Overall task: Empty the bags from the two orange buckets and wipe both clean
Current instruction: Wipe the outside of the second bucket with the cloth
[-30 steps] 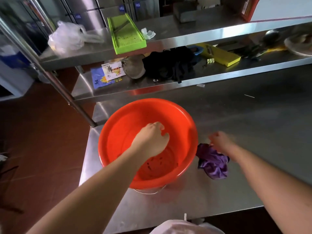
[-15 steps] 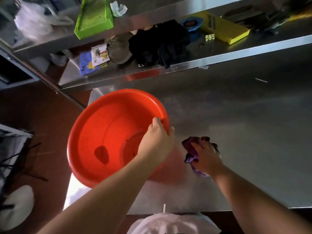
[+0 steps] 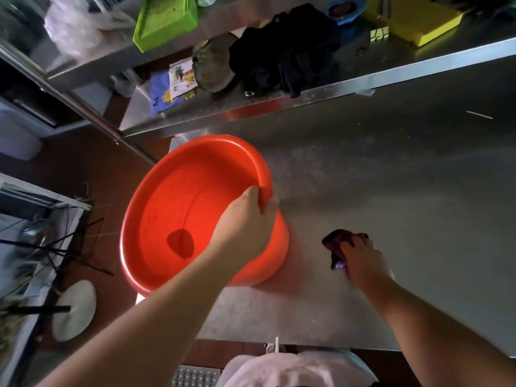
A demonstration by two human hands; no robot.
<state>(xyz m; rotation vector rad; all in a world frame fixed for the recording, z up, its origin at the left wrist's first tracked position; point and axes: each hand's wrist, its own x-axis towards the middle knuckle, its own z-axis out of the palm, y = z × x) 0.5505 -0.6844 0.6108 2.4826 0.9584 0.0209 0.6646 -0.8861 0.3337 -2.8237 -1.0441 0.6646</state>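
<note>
Fingers of the left hand (image 3: 245,222) curl over the near-right rim of the orange bucket (image 3: 178,208), thumb outside, tipping it toward the table's (image 3: 391,177) left edge, where it overhangs the floor. Right hand (image 3: 360,258) presses down on the purple rag (image 3: 335,244), fingers curled round it, well right of the bucket. Behind, a shelf (image 3: 363,76) carries a black cloth (image 3: 290,54), a green tray (image 3: 164,18) and a yellow board (image 3: 421,20). Since a second ago the bucket has slid left and tilted; the left hand has come from inside it to the rim.
</note>
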